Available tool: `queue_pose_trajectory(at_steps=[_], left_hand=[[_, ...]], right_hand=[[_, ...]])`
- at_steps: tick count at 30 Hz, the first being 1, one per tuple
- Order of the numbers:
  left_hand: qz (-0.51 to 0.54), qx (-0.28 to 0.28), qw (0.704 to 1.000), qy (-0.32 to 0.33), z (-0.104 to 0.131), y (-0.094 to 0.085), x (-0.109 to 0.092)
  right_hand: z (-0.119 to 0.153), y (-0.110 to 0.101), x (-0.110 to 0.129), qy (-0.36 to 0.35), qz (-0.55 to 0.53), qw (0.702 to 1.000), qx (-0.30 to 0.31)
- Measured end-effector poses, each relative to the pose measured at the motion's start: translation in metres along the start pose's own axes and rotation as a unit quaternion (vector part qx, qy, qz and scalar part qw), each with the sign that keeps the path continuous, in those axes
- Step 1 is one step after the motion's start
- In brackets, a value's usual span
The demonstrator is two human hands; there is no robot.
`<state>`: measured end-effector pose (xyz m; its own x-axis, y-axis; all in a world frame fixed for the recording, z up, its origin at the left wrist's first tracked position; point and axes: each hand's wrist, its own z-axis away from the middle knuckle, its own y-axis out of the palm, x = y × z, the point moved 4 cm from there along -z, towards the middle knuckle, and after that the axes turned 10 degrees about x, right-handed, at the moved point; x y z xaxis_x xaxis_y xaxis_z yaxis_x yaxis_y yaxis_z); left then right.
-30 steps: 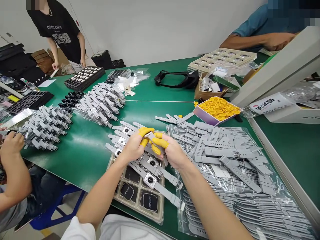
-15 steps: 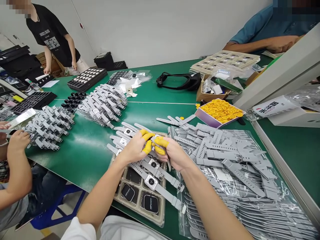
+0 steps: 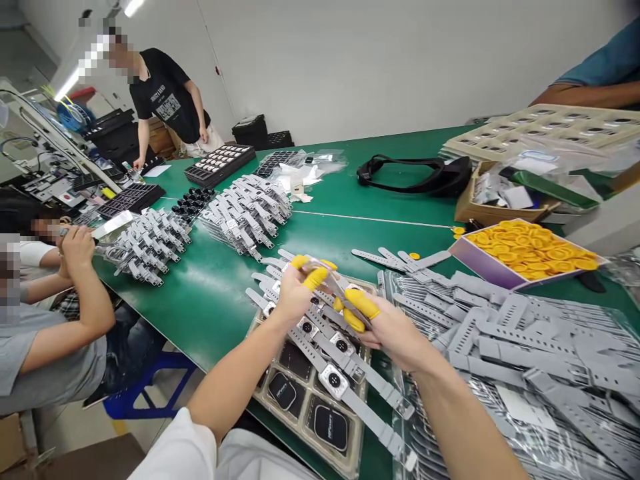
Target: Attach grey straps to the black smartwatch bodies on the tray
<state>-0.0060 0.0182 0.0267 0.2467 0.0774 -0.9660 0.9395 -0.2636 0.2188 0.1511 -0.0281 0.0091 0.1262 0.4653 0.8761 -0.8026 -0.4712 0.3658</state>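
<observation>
Yellow finger cots cover several fingertips of both my hands. My left hand (image 3: 293,295) pinches the upper end of a grey watch strap (image 3: 341,288), and my right hand (image 3: 395,328) grips its lower end. I cannot make out whether a watch case is attached to it. Below my hands, several watches with grey straps (image 3: 334,380) lie side by side across a clear plastic tray (image 3: 306,427). Dark square watch faces or covers (image 3: 327,425) sit in the tray's front compartments. To the right of my right hand spreads a large heap of loose grey straps (image 3: 520,347).
A purple-edged box (image 3: 480,263) of yellow finger cots (image 3: 535,250) stands behind the straps. Stacked strapped watches (image 3: 247,213) lie left of centre. A black headband-like item (image 3: 415,175) rests further back. A co-worker (image 3: 55,333) sits at the left; another person (image 3: 170,100) stands behind.
The view has swung right, so things sit further left or right in frame. My hands have moved apart, with the grey strap now stretched between them.
</observation>
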Motion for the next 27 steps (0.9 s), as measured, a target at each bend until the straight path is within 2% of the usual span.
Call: queue_pose_trajectory(at_steps=[2,4,6,8,10,12,15,17,19,23,27], left_hand=[[0.041,-0.100,0.994,0.013,-0.003,-0.016,-0.005],[0.055,-0.180,0.982,0.021,-0.004,-0.030,-0.009],[0.047,-0.190,0.981,-0.005,-0.004,-0.034,-0.008],[0.018,-0.113,0.991,-0.063,-0.003,-0.024,0.001],[-0.048,0.000,0.995,-0.092,0.000,-0.007,0.011],[-0.166,0.100,0.979,-0.057,0.005,0.008,0.015],[-0.346,0.186,0.919,0.035,0.011,0.021,0.015],[-0.402,0.214,0.889,0.056,0.013,0.021,0.013],[-0.419,0.231,0.876,0.060,0.013,0.019,0.011],[-0.426,0.229,0.872,0.081,0.013,0.018,0.009],[-0.429,0.206,0.877,0.068,0.012,0.019,0.014]], right_hand=[[0.004,-0.005,-0.001,0.038,0.030,0.999,0.010],[0.008,-0.011,0.002,0.043,0.063,0.997,-0.002],[0.011,-0.015,0.010,0.000,0.083,0.996,-0.034],[0.012,-0.014,0.017,-0.056,0.081,0.993,-0.066],[0.011,-0.009,0.019,-0.085,0.066,0.991,-0.077],[0.008,-0.002,0.017,-0.085,0.058,0.993,-0.062],[0.004,0.004,0.010,-0.072,0.053,0.995,-0.036],[0.003,0.004,0.007,-0.061,0.051,0.997,-0.027],[0.003,0.003,0.005,-0.054,0.044,0.997,-0.026],[0.003,0.005,0.007,-0.071,-0.005,0.996,-0.051],[0.003,0.011,0.009,-0.081,-0.048,0.993,-0.070]])
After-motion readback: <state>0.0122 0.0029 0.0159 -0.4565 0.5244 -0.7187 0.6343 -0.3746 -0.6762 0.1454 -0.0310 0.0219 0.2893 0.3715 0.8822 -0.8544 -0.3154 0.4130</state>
